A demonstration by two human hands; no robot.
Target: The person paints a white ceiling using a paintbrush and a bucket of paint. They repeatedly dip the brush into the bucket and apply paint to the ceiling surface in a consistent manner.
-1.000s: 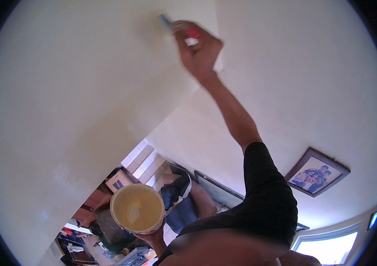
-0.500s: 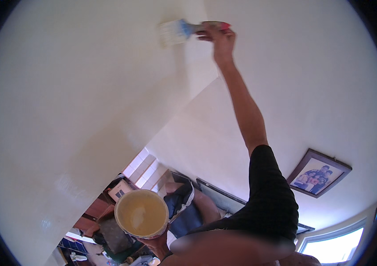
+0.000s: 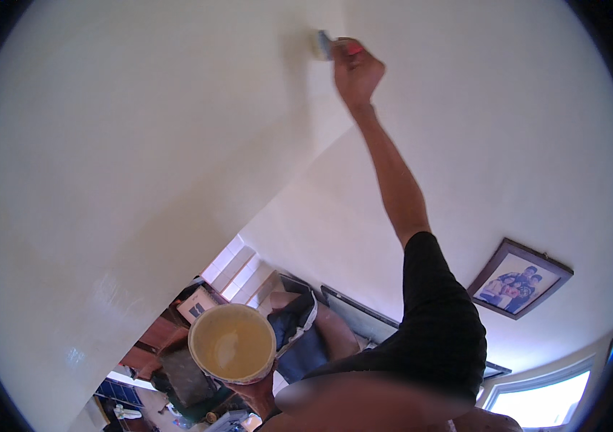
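Note:
High up near a corner of the pale walls, my right hand [image 3: 359,72] is closed round the handle of a paintbrush [image 3: 323,45]. The brush has a red handle end and a blue-grey band; its bristles are foreshortened and blurred against the wall [image 3: 177,129]. Whether they touch it I cannot tell. Low down, my left hand [image 3: 257,392] grips a round tub [image 3: 232,343] from beneath and the side. Cream-yellow paint lies inside the tub, with a lighter patch in the middle. Most of the left hand's fingers are hidden behind the tub.
A framed photograph [image 3: 514,279] hangs on the right-hand wall, above a bright window [image 3: 540,399]. Below are tiled steps [image 3: 238,273], a cardboard box [image 3: 195,306], dark seating [image 3: 303,356] and cluttered household things. A wall edge runs diagonally down behind the tub.
The brush has swung right and turned, so its bristles now show much smaller. My right wrist has bent with it. The tub has barely shifted.

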